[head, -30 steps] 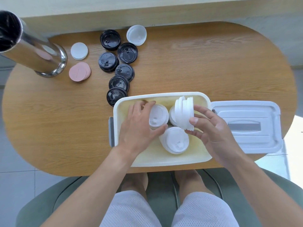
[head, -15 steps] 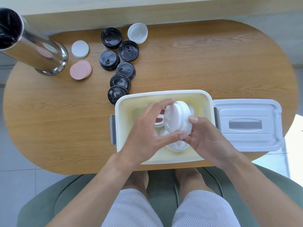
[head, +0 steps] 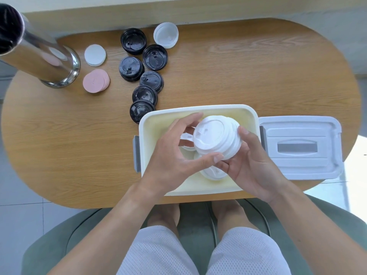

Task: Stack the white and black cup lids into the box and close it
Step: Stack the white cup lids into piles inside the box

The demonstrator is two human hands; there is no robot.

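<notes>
Above the open white box [head: 151, 118], both hands hold a stack of white cup lids [head: 216, 136], tilted with its top face toward me. My left hand [head: 174, 155] pinches the stack's near and far edges; my right hand [head: 248, 163] cups it from the right and below. More white lids [head: 213, 172] lie in the box, partly hidden under the hands. Several black lids [head: 148, 78] lie on the table left of and behind the box. A single white lid [head: 165, 34] rests upside down at the back. The box's lid [head: 299, 147] lies flat to the right.
A tall shiny metal cylinder [head: 37, 54] stands at the back left. Beside it lie a white disc [head: 95, 55] and a pile of pink discs [head: 96, 80]. The oval wooden table [head: 69, 135] ends just in front of the box; my knees are below.
My left hand left a lid in the box and joined the right hand on the stack. The stack turned from edge-on to face toward me and rose slightly.
</notes>
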